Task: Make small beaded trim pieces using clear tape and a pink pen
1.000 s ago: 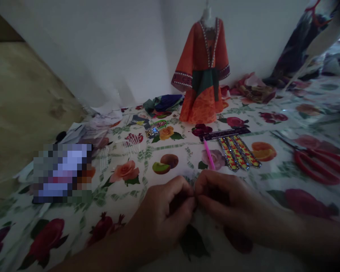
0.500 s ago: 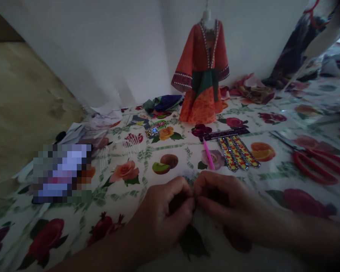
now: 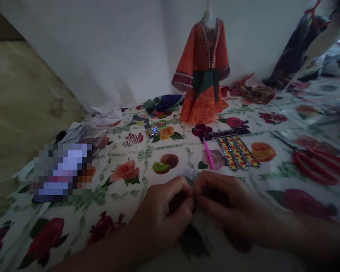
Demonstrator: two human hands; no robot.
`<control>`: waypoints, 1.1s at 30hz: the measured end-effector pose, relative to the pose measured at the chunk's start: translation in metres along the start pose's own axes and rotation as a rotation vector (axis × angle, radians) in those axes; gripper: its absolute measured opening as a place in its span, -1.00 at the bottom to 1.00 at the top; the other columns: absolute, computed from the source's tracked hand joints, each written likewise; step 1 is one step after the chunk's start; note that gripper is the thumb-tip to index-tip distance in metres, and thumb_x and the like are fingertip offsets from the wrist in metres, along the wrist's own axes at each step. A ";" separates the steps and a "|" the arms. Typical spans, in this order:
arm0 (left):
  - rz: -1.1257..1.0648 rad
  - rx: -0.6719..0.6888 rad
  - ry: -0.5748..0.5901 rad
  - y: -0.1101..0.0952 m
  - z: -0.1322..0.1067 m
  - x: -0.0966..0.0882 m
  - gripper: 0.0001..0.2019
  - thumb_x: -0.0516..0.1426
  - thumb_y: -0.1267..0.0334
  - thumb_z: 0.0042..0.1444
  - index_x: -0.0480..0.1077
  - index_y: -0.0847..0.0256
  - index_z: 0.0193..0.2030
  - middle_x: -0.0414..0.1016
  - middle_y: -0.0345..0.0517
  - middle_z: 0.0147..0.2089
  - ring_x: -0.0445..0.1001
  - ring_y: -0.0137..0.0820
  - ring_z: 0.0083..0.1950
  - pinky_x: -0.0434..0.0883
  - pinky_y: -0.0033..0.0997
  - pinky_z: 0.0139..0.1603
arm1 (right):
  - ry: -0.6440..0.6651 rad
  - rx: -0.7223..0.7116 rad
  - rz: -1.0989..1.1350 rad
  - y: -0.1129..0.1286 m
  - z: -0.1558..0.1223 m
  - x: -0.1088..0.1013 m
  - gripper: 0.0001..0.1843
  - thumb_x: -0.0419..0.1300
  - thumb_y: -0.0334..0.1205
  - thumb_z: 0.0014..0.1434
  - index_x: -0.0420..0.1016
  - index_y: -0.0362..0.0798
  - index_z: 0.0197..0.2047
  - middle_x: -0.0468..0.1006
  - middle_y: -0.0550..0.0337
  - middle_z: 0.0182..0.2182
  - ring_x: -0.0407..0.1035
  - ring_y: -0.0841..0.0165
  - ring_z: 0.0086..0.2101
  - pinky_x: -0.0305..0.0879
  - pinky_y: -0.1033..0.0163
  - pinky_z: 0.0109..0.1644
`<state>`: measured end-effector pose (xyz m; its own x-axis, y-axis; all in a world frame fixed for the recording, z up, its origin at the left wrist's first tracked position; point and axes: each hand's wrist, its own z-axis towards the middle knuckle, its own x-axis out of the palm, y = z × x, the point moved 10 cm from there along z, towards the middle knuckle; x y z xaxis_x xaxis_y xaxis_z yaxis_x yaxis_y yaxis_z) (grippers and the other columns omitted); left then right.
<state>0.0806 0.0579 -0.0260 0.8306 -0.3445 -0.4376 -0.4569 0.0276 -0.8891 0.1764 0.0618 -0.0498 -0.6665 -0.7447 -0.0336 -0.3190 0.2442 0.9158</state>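
My left hand (image 3: 170,211) and my right hand (image 3: 229,204) meet over the front of the table, thumbs and fingers pinched together. Whatever lies between the fingertips is too small and dark to make out. Just beyond the right hand are a pink pen-like stick (image 3: 209,155) and yellow-and-red strips edged with rhinestones (image 3: 238,153). A dark beaded band (image 3: 226,134) touches the top of these strips. Farther back stands a small form in an orange dress (image 3: 201,75) with wide, bead-trimmed sleeves.
Red-handled scissors (image 3: 314,158) lie at the right. On the left are a blurred-out screen (image 3: 62,172) and strips of white beads (image 3: 104,158). Crumpled fabric (image 3: 164,104) rests against the wall (image 3: 116,49). A floral cloth (image 3: 147,181) covers the table.
Both hands stay in the same pinched pose, fingertips together. The view has shifted very slightly; the objects on the table have not moved.
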 end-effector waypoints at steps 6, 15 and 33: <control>-0.011 -0.002 0.005 0.003 -0.002 0.000 -0.85 0.04 0.24 0.27 0.29 0.18 -0.34 0.31 -0.29 -0.48 0.20 -0.49 -0.48 0.15 -0.48 -0.51 | -0.014 -0.022 -0.039 0.005 0.000 -0.002 -0.88 0.09 -0.22 0.33 0.26 -0.03 -0.27 0.28 0.46 -0.61 0.19 0.62 -0.77 -0.02 0.58 -0.79; -0.019 0.000 0.014 0.002 0.000 0.001 -0.85 0.04 0.26 0.26 0.28 0.18 -0.35 0.31 -0.29 -0.49 0.18 -0.50 -0.50 0.13 -0.49 -0.53 | -0.007 -0.037 -0.039 0.004 -0.001 -0.001 -0.89 0.06 -0.26 0.35 0.25 -0.03 -0.26 0.28 0.47 -0.61 0.21 0.63 -0.75 0.02 0.59 -0.78; -0.033 0.009 -0.002 0.000 0.000 0.000 -0.87 0.03 0.30 0.23 0.28 0.18 -0.37 0.30 -0.29 -0.49 0.18 -0.50 -0.50 0.13 -0.50 -0.54 | 0.003 0.008 -0.008 -0.002 0.000 0.000 -0.87 0.05 -0.17 0.35 0.26 -0.01 -0.24 0.28 0.47 -0.61 0.14 0.62 -0.79 -0.02 0.58 -0.80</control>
<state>0.0805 0.0575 -0.0262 0.8458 -0.3433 -0.4084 -0.4265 0.0247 -0.9041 0.1773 0.0615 -0.0513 -0.6617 -0.7487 -0.0395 -0.3295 0.2431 0.9123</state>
